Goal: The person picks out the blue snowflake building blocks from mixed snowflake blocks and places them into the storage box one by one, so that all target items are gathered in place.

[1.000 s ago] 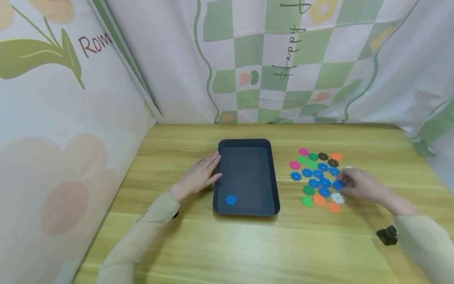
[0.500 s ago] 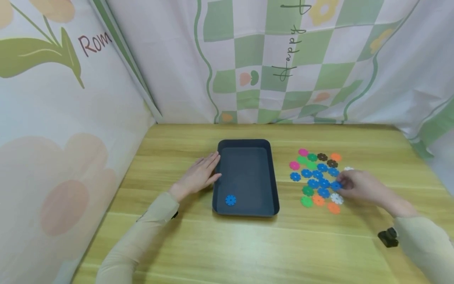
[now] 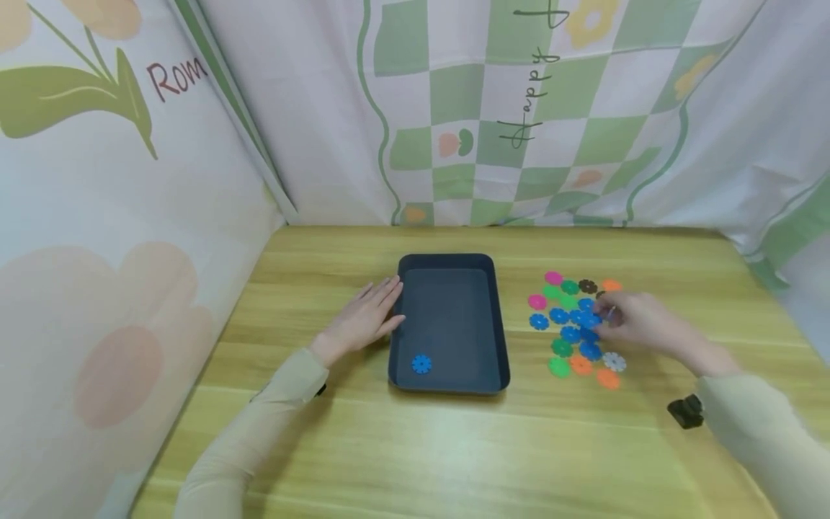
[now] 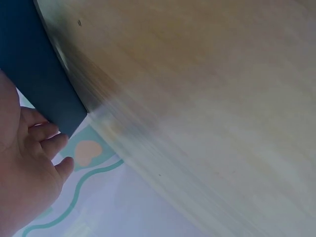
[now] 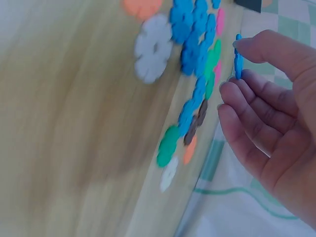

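My left hand (image 3: 359, 321) lies with extended fingers against the left wall of a dark rectangular tray (image 3: 450, 317). One blue snowflake disc (image 3: 421, 364) sits near the tray's lower left corner. Over the scattered discs on the right, my right hand (image 3: 648, 330) pinches another blue snowflake disc (image 5: 238, 59) between thumb and fingers. The right wrist view shows this disc edge-on, lifted off the table. Below and beside it are several more blue discs (image 3: 559, 316), partly covered by the hand in the head view.
Around the blue discs lie pink (image 3: 537, 302), green (image 3: 562, 347), orange (image 3: 608, 378), brown (image 3: 587, 286) and white (image 3: 614, 362) discs. The wooden table (image 3: 447, 454) ends at a patterned curtain (image 3: 454, 144) behind and a printed cloth (image 3: 130, 303) at left.
My right hand has picked up a blue disc from the right side of the group and moved left and slightly up with it. The left hand and tray have stayed put.
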Demonstrator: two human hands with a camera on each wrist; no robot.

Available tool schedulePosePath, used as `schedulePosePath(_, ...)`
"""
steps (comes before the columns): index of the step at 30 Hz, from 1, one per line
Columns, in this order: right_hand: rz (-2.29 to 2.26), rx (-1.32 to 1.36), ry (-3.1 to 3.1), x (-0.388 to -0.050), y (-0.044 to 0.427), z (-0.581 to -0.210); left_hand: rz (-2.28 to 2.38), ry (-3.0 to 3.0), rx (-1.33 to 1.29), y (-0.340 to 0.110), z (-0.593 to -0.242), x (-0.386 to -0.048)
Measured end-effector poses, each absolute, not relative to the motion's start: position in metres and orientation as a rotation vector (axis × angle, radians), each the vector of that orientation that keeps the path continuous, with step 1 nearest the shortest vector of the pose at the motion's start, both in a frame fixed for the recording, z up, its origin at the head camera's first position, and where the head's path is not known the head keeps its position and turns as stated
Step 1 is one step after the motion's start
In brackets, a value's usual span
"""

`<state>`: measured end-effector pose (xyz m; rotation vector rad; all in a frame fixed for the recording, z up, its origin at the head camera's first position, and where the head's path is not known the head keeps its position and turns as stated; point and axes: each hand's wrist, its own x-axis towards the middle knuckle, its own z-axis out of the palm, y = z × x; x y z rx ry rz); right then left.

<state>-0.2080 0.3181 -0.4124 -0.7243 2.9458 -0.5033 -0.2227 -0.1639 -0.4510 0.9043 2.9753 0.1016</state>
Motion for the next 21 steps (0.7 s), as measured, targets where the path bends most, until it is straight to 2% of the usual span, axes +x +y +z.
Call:
schedulePosePath(15,-0.655,-0.891,2.882,-0.227,0.247,-0.394,0.050,2.978,0.912,-0.164,-0.450,-0.224)
schedulePosePath(21,-0.698,-1.035,2.848,-0.236,0.212,-0.392,0.077,2.981,0.931,-0.163,-0.448,-0.222)
